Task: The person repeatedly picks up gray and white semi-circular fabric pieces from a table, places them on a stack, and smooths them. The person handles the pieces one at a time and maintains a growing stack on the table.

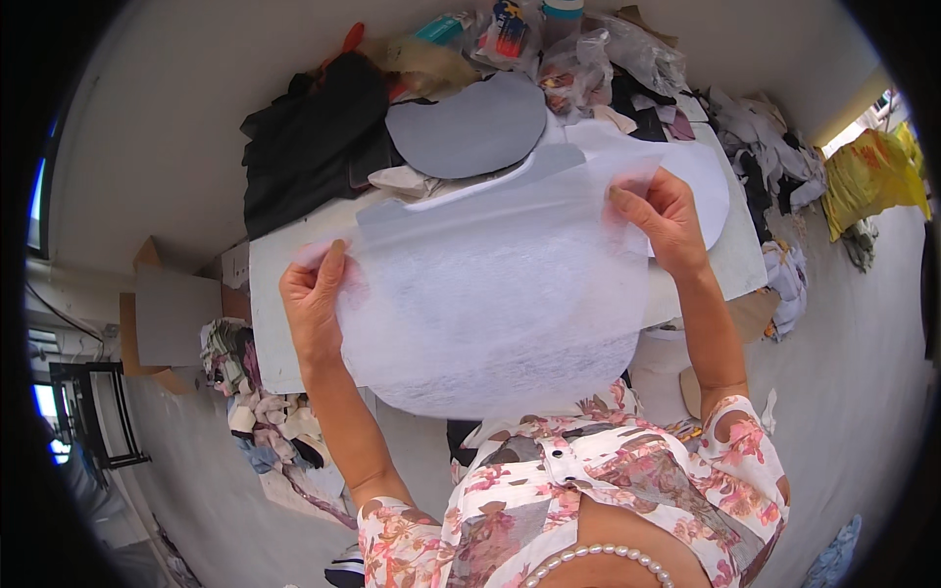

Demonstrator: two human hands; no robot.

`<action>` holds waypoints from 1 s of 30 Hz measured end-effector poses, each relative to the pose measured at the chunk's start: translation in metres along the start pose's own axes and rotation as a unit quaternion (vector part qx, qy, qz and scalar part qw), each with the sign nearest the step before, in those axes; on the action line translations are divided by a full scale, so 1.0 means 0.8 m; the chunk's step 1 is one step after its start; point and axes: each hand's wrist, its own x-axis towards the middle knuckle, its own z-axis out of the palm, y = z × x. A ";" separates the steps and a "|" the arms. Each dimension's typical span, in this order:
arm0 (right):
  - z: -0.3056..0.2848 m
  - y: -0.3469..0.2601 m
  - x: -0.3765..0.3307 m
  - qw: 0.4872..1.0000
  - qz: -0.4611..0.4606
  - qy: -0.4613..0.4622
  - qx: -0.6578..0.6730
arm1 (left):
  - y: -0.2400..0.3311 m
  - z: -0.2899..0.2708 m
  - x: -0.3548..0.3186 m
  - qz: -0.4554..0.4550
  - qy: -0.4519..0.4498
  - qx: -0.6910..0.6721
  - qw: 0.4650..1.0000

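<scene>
Stretched between my hands is a thin, translucent white sheet [480, 284] of fabric-like material, its rounded lower edge hanging over the front of the table. My left hand [314, 299] pinches its upper left corner between thumb and fingers. The upper right corner is pinched the same way by my right hand [667, 220]. Under the sheet lies a grey, curved cut piece [554, 162], mostly covered. A white curved piece [706, 201] shows beyond my right hand. Farther back rests another grey rounded piece [470, 127].
The white table [284, 343] holds a heap of black fabric [314, 137] at the back left and clear plastic bags [578, 73] at the back. Fabric scraps [279, 416] pile by the left side. A yellow bag [872, 181] and a cardboard box [176, 309] stand farther out.
</scene>
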 end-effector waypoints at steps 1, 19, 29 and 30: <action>0.005 0.010 0.002 1.000 0.016 0.004 -0.006 | -0.011 -0.002 0.001 -0.022 -0.005 -0.010 1.000; 0.005 0.072 0.036 0.920 0.012 0.071 -0.384 | -0.090 0.016 0.034 -0.006 0.061 0.238 0.969; 0.024 0.035 0.028 0.820 -0.132 -0.006 -0.557 | -0.064 0.014 0.005 0.190 -0.001 0.373 0.908; 0.030 0.035 0.027 0.801 -0.143 -0.040 -0.581 | -0.062 0.017 0.003 0.216 -0.045 0.406 0.887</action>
